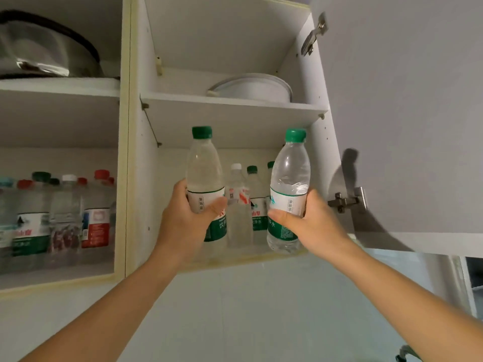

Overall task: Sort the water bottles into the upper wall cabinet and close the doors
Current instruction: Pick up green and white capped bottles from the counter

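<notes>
My left hand (pixel 187 218) grips a green-capped water bottle (pixel 204 165) by its label, held upright in front of the right cabinet's lower shelf. My right hand (pixel 311 220) grips a second green-capped bottle (pixel 288 176), tilted slightly left, at the shelf's front right. Behind them on that lower shelf (pixel 248 254) stand a white-capped bottle (pixel 238 205) and two green-capped bottles (pixel 254 194), partly hidden. The left compartment holds several bottles (pixel 65 215) with red, green and white caps.
The right cabinet door (pixel 405 126) hangs open to the right, its hinges showing. A white round container (pixel 251 87) sits on the upper right shelf. A metal pot (pixel 44 50) fills the upper left shelf. Tiled wall lies below the cabinets.
</notes>
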